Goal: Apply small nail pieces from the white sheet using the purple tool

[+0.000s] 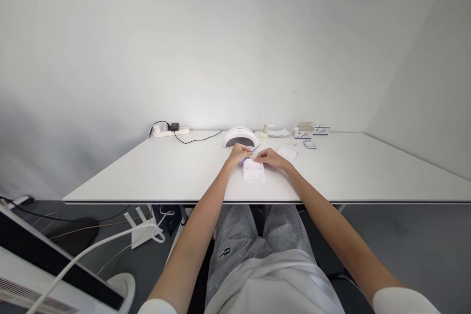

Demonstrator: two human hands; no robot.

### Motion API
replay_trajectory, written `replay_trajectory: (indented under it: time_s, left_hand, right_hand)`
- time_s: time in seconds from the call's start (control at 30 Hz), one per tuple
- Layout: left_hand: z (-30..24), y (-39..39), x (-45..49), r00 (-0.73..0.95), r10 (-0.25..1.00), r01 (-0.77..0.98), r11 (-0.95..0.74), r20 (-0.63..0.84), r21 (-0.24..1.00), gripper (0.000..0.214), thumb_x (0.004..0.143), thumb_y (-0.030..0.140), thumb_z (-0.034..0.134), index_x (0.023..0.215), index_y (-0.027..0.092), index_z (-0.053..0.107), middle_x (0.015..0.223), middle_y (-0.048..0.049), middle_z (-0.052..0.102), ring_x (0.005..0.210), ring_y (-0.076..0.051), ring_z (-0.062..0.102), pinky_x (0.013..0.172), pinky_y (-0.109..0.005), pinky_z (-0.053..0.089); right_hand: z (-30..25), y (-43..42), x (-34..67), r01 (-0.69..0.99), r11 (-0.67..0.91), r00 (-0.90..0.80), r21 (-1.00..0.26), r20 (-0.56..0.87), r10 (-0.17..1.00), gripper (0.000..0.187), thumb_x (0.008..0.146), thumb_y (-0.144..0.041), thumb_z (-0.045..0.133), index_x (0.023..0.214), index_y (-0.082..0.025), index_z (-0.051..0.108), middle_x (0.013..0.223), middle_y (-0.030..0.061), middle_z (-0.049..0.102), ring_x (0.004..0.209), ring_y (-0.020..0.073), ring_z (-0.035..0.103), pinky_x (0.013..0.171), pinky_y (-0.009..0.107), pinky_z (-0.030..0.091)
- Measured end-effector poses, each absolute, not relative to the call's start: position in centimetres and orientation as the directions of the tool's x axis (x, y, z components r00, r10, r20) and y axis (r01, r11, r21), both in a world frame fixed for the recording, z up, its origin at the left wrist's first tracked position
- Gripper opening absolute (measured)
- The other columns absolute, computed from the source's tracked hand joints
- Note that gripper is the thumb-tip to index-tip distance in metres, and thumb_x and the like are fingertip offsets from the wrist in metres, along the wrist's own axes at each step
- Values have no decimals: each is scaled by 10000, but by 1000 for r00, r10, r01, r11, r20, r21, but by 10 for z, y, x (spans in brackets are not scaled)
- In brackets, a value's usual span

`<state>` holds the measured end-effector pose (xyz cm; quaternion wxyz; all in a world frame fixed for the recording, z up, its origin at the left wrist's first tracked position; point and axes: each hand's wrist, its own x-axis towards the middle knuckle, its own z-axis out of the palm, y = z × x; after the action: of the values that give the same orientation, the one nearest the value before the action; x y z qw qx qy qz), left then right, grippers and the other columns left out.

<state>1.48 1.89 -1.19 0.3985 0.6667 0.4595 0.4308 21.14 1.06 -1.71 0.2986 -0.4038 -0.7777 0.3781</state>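
Note:
A small white sheet dotted with tiny purple and dark specks (254, 171) lies flat on the white table (176, 176) in front of me. My left hand (239, 153) is closed on a thin purple tool (251, 152) that points to the right, just above the sheet's top edge. My right hand (270, 157) rests at the sheet's upper right corner with its fingers pinched together near the tool's tip. Whether those fingers hold anything is too small to see.
A white dome-shaped nail lamp (240, 137) stands just beyond my hands. Behind it are a small bottle (264, 132), a white dish (278, 133), small boxes (311, 130) and packets (287, 152). A power strip (171, 130) lies at the back left. A white router (143, 228) is on the floor.

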Motion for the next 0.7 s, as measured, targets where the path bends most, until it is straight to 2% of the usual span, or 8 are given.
replay_trajectory:
  time_s: [0.53, 0.7]
  left_hand:
    - [-18, 27, 13, 153, 959, 197, -266, 238, 944, 51, 701, 173, 698, 698, 125, 681, 614, -31, 637, 549, -108, 552, 557, -234, 421]
    - [-19, 28, 13, 175, 966, 265, -233, 191, 936, 69, 709, 186, 714, 712, 120, 694, 586, -15, 607, 454, -86, 485, 450, -229, 342]
  right_hand:
    - [-11, 4, 211, 396, 358, -469, -846, 149, 870, 415, 670, -537, 735, 699, -124, 697, 580, 6, 560, 535, 103, 444, 549, 272, 332]
    - [-10, 3, 210, 390, 342, -430, -855, 159, 889, 406, 672, -535, 732, 672, -133, 679, 548, -4, 536, 525, 103, 437, 542, 271, 330]
